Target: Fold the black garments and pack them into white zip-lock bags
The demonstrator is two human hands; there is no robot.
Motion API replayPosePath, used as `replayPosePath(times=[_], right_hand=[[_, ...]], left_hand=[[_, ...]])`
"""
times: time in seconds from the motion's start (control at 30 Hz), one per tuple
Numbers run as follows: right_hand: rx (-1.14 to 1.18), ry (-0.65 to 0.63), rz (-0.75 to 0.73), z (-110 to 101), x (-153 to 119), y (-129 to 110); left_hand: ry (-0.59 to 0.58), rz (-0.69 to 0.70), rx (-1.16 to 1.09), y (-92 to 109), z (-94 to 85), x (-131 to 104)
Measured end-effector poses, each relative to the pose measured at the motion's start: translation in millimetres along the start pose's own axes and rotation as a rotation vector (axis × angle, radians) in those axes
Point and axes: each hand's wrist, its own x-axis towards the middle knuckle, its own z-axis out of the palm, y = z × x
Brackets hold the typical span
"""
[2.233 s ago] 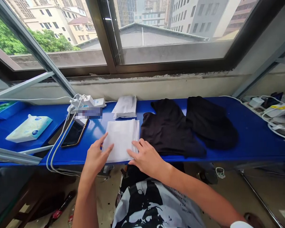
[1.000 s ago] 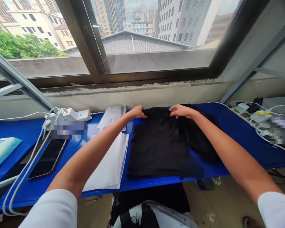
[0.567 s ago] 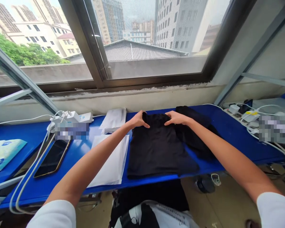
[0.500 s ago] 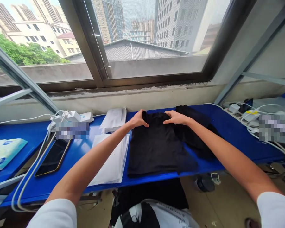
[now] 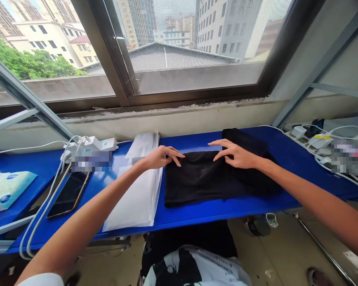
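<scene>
A black cloth (image 5: 197,178) lies folded into a low, wide shape on the blue table (image 5: 187,216). Over its upper left corner is my left hand (image 5: 165,157), fingers apart and holding nothing. My right hand (image 5: 234,154) hovers at the cloth's upper right with spread fingers, also holding nothing. Behind and beneath the right hand, a second black cloth (image 5: 246,143) lies rumpled, meeting the folded one. White flat packets (image 5: 134,198) are stacked left of the folded cloth, with more white packets (image 5: 141,145) behind them.
On the left are a phone (image 5: 68,194), a power strip with white plugs (image 5: 92,145), hanging cables and a tissue pack (image 5: 8,190). Chargers and cables (image 5: 319,141) sit at the right. Metal frame bars slant up on both sides before the window.
The black cloth has become shorter from front to back, its near edge now farther from the table's front. Both hands have let go of its top edge and opened, moving slightly apart.
</scene>
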Motion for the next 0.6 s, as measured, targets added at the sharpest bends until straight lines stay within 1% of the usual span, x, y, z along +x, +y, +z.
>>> replayPosePath(times=[0.03,0.1,0.13,0.2,0.27,0.33,0.43,0.5,0.53,0.6], right_hand=[[0.071,0.011,0.064,-3,2,3],[0.172,-0.006,0.188,-6,12,10],[0.200,-0.045,0.245,-6,20,14],[0.221,-0.154,0.341,-4,36,21],[0.227,-0.232,0.398,-1,50,26],[0.225,-0.217,0.409,0,58,28],[0.199,-0.139,0.382,1,57,20],[0.046,-0.078,0.321,1,48,7],[-0.076,-0.037,0.272,0,43,-1],[-0.352,0.065,0.146,-2,29,-20]], left_hand=[[-0.017,-0.028,0.031,2,-1.7,4],[0.014,-0.132,0.154,2,-0.6,17],[0.026,-0.187,0.228,0,1.5,26],[-0.012,-0.258,0.339,-7,5.8,42],[-0.055,-0.268,0.382,-14,7.1,53],[-0.044,-0.258,0.421,-18,5.1,56],[0.049,-0.227,0.476,-11,1.7,45],[0.103,-0.176,0.540,0,2.6,30],[0.126,-0.119,0.600,6,4.2,21],[0.176,0.070,0.766,20,9.2,1]])
